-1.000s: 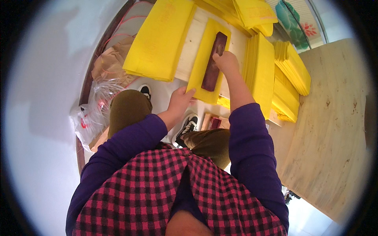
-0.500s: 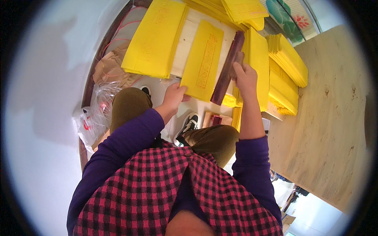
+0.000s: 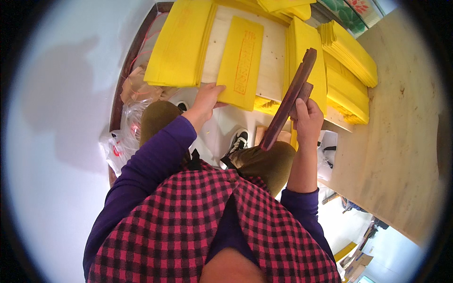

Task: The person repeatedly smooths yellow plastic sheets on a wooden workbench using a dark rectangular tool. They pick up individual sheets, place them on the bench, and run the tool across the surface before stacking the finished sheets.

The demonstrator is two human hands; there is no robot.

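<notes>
My right hand (image 3: 307, 118) grips the short handle of a long, dark reddish-brown wooden printing block (image 3: 287, 106). It holds the block tilted in the air, its lower end over my right knee. My left hand (image 3: 206, 100) pinches the near left corner of a yellow paper sheet (image 3: 241, 66), thumb on top and fingers partly hidden beneath. A red-orange stamped pattern in a narrow upright frame runs down this sheet. It lies on a pale wooden board (image 3: 272, 52) and overhangs its near edge.
Thick yellow paper stacks lie left (image 3: 179, 45) and right (image 3: 304, 56) of the sheet, with folded bundles (image 3: 349, 52) further right. A plywood panel (image 3: 391, 137) stands at the right. Below left are brown paper (image 3: 134, 85) and a clear plastic bag (image 3: 115, 151).
My right hand has drawn the printing block away from the sheet, toward me and to the right. My left hand still holds the sheet's corner. The view has shifted slightly.
</notes>
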